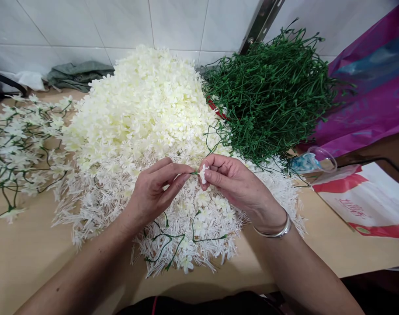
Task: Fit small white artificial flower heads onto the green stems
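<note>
Over the flower pile, my left hand (156, 186) pinches a thin green plastic stem (194, 173) between thumb and forefinger. My right hand (230, 181) holds a small white artificial flower (203, 174) by its petals, at the tip of that stem. The two meet between my fingertips; whether the stem is seated in the flower I cannot tell. Below my hands a branched green stem (173, 238) lies on the white flowers. Behind them rises a large heap of cream-white artificial flower heads (147, 100).
A mound of green plastic stems (271, 92) stands at the back right, beside a purple plastic bag (372, 83). Flowered sprays (25, 140) lie at the left. A clear plastic cup (324, 159) and a red-and-white bag (363, 201) are on the right. Tiled wall (176, 22) closes the back.
</note>
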Motion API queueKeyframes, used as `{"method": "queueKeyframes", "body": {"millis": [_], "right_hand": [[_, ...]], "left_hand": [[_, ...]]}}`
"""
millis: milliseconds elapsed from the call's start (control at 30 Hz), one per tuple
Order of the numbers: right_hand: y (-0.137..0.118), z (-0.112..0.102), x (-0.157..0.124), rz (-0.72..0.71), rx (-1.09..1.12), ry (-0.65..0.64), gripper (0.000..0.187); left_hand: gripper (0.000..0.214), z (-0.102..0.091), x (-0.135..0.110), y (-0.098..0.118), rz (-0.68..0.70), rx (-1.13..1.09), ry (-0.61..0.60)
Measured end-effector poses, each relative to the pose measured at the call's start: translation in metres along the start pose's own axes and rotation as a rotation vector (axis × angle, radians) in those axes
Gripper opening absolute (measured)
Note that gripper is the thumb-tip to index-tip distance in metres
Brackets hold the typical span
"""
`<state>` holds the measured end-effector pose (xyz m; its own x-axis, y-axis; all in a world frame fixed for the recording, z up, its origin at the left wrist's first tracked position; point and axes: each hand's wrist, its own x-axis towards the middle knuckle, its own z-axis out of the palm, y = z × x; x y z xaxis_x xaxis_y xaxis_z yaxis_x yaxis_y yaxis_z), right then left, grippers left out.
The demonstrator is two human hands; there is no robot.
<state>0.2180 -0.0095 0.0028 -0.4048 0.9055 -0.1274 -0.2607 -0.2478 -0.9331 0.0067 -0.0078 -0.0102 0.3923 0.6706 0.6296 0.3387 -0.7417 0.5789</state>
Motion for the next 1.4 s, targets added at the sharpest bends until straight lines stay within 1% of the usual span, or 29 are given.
{"method": "queueKeyframes", "body": {"millis": [133, 233, 333, 400, 567, 700, 767, 867, 1033, 1233, 1400], "right_hand": [[0.001, -0.002, -0.001, 0.006, -0.015, -0.034, 0.034], [0.001, -0.003, -0.002, 0.025, -0.058, -0.032, 0.032], [0.002, -0.003, -0.002, 0.035, -0.125, -0.018, 0.033], [0.002, -0.003, -0.002, 0.036, -0.158, -0.021, 0.034], [0.006, -0.004, 0.000, 0.071, -0.147, -0.069, 0.034], [0.011, -0.005, 0.001, 0.081, -0.170, -0.049, 0.031], [0.013, -0.004, 0.002, 0.066, -0.170, -0.035, 0.031], [0.020, -0.001, 0.004, 0.059, -0.103, -0.016, 0.033], [0.031, 0.002, 0.009, 0.065, -0.011, 0.060, 0.036], [0.036, -0.004, 0.012, 0.102, 0.051, 0.002, 0.036], [0.039, -0.005, 0.012, 0.117, 0.068, 0.017, 0.035]], "left_hand": [[0.017, -0.001, 0.001, 0.001, 0.024, 0.029, -0.023], [0.015, -0.002, 0.001, 0.001, 0.020, 0.044, -0.045], [0.009, -0.003, -0.001, -0.001, 0.000, 0.058, -0.077], [0.008, -0.002, -0.002, -0.003, -0.033, 0.037, -0.099], [0.017, 0.003, -0.003, -0.006, -0.132, -0.096, -0.159], [0.016, 0.006, -0.005, -0.010, -0.145, -0.130, -0.188], [0.014, 0.007, -0.007, -0.012, -0.148, -0.130, -0.182], [0.011, 0.009, -0.008, -0.013, -0.170, -0.127, -0.155], [0.013, 0.013, -0.009, -0.011, -0.237, -0.115, -0.109], [0.012, 0.015, -0.010, -0.014, -0.222, -0.113, -0.132], [0.012, 0.017, -0.011, -0.015, -0.220, -0.105, -0.134]]}}
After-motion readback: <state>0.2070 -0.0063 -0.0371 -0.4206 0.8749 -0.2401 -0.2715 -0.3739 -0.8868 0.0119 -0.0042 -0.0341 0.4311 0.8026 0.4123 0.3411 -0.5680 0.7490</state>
